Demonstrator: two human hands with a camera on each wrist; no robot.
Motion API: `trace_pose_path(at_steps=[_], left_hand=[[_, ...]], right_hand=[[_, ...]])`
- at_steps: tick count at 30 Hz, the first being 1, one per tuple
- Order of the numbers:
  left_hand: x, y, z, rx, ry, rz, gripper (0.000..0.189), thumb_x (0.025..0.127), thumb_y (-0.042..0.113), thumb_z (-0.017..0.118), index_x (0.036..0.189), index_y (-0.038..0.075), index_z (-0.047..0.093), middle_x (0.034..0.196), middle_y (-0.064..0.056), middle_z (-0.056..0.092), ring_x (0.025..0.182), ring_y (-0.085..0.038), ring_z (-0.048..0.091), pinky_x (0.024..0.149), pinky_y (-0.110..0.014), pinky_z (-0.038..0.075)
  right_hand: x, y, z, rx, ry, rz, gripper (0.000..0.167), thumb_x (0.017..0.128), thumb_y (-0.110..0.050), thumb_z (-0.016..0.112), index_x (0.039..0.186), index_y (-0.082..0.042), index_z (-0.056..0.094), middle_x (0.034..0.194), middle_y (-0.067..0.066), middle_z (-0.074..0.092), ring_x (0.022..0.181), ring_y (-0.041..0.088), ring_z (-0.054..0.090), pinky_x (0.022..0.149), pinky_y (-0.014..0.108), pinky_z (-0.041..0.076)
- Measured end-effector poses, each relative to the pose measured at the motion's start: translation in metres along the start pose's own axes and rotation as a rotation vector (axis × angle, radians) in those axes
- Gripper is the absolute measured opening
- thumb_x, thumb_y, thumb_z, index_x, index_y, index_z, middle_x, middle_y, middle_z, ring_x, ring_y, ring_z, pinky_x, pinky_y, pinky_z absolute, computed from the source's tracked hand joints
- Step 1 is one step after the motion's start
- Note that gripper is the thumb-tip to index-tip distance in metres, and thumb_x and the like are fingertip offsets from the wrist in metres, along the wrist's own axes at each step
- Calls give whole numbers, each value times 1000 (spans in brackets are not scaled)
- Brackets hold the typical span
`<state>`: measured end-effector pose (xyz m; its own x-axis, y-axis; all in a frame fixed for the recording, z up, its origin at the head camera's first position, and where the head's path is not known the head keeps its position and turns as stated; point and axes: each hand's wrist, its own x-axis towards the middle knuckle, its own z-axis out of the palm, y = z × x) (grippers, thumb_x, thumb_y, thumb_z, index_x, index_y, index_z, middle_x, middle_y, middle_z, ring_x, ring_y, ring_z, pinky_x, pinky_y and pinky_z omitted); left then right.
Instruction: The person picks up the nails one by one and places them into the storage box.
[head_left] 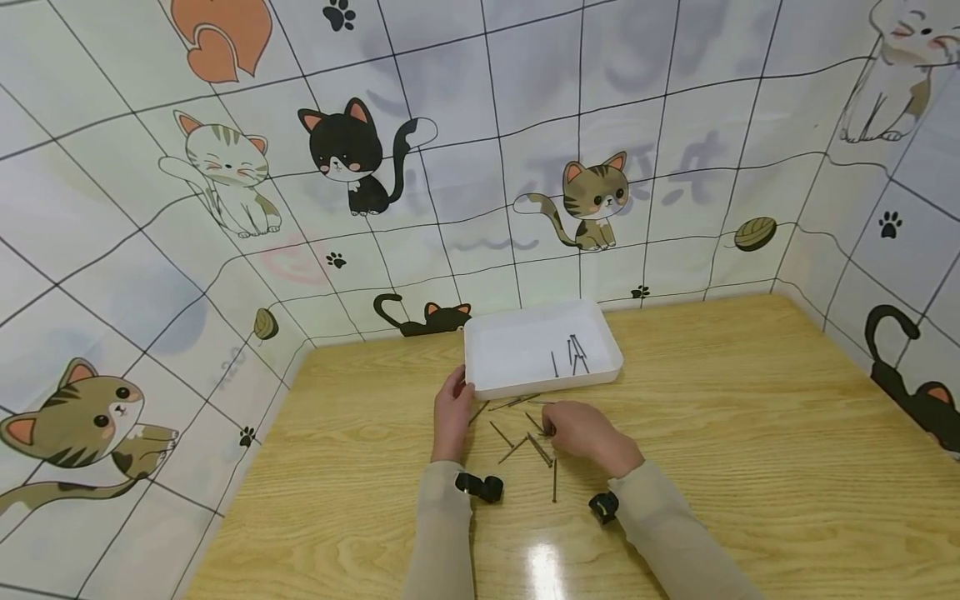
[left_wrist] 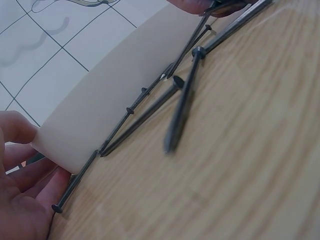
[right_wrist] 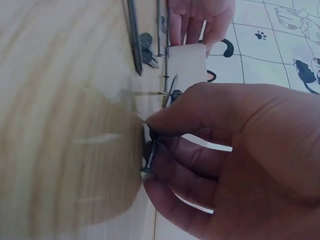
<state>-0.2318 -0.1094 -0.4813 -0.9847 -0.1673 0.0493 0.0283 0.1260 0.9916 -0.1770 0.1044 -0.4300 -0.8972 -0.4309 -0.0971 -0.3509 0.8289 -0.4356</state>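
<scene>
Nails by tray: snag risk

Right hand pinches a nail low at the table, thumb against fingers. Others lie loose in front of the tray, several inside. Left hand grips the tray's near left corner. Likely faults: lifting could drag neighbours (some overlap); a thin shank may twist free if pinched off-centre; a tug could shift the tray.
</scene>
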Motion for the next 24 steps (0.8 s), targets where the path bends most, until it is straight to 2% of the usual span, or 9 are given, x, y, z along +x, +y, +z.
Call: trace_pose_path(at_steps=[4,9,16,24], left_hand=[[0,0,0,8,4,-10,43,90,19,49,132,14,45,128,-2,49,114,-15,45,95,-36,35],[0,0,0,12,8,-12,43,90,19,49,132,15,45,128,-2,49,114,-15,44,95,-36,35],[-1,-1,0,7,7,1,42,90,19,49,131,15,46,128,-2,49,114,-15,45,95,-36,35],[0,-1,0,0,1,1,43,90,20,49,132,15,45,129,-1,48,114,-14,44,95,-36,35]], right_hand=[[0,2,-2,23,-11,-10,20,76,2,61,88,-13,59,82,-2,57,68,13,48,61,32,40],[0,3,-2,50,-34,-49,31,78,5,56,101,-14,60,87,0,59,74,14,51,65,32,41],[-3,1,-5,39,-52,-94,32,79,7,54,101,-14,64,93,2,62,81,16,55,71,34,44],[-3,3,-8,39,-85,-90,36,82,8,50,108,-14,62,102,5,60,91,20,54,80,37,43]])
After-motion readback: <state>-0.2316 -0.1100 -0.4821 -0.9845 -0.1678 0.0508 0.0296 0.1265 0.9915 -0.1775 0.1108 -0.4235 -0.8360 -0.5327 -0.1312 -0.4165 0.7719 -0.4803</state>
